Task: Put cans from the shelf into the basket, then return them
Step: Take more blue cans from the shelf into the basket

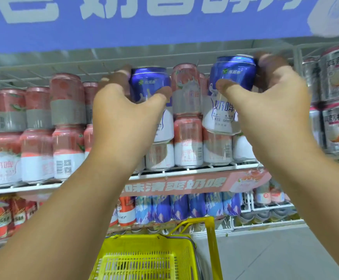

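Both up at the top tier: left hand (124, 110) wrapped round one blue milk-beer can (150, 81), right hand (269, 98) round another (231, 77), atop the pink cans (187, 142). Yellow basket (144, 257) parked right below, looks empty.

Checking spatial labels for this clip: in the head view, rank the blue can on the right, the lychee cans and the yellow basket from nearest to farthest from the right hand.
1. Blue can on the right: held in the right hand, up at the top shelf.
2. Lychee cans: on the shelf just to its right.
3. Yellow basket: far below, between the forearms.
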Demonstrator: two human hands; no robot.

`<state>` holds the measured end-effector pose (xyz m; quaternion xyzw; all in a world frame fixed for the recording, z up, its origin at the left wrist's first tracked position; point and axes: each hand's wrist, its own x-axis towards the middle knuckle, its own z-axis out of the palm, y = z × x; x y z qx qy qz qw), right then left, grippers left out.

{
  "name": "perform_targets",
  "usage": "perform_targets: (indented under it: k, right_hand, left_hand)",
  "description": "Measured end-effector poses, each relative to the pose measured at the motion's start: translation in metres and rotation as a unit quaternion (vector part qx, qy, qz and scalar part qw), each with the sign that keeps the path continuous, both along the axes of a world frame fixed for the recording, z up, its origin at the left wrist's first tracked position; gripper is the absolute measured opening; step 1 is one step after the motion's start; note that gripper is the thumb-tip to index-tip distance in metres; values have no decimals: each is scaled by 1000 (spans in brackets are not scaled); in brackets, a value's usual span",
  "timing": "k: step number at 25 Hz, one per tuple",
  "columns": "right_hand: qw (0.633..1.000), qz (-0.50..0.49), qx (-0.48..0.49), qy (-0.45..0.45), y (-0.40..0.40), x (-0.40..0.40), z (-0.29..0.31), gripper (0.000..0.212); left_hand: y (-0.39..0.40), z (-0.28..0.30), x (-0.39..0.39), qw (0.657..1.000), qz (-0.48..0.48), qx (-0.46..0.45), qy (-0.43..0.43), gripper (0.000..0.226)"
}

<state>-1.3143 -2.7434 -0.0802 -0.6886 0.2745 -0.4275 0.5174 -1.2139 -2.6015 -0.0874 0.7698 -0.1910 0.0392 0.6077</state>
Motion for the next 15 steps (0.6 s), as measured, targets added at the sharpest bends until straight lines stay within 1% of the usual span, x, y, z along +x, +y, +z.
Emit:
perform_targets:
  k: [1,4,5,7,8,9,11,13,15]
  right_hand:
    - [1000,9,-4,8,7,-11,-5,49]
    - [997,68,39,10,50,-48,-29,65]
    - [994,90,61,15,64,-58,-42,66]
    - [982,146,114,39,100,-74,-74,63]
    - [974,166,142,60,117,-81,-96,64]
    - [968,172,162,88,134,-87,-120,65]
    - [955,174,195,140,168,-92,-171,67]
    - [939,168,240,180,200,-88,-229,69]
    - [926,158,263,220,229,-80,-286,70]
  left_hand:
    - [12,-7,-6,1000,4,5,5,31]
    - [61,-36,-33,999,21,38,29,63]
    - [78,-49,-41,998,26,56,31,66]
    - [116,-79,-59,995,35,84,50,64]
    - [135,-98,-64,993,33,94,59,59]
    - [152,-118,-70,991,28,106,71,55]
    - [185,-164,-77,985,19,140,98,57]
    - [219,-219,-76,977,1,176,123,56]
    - [252,-276,-76,962,7,218,162,60]
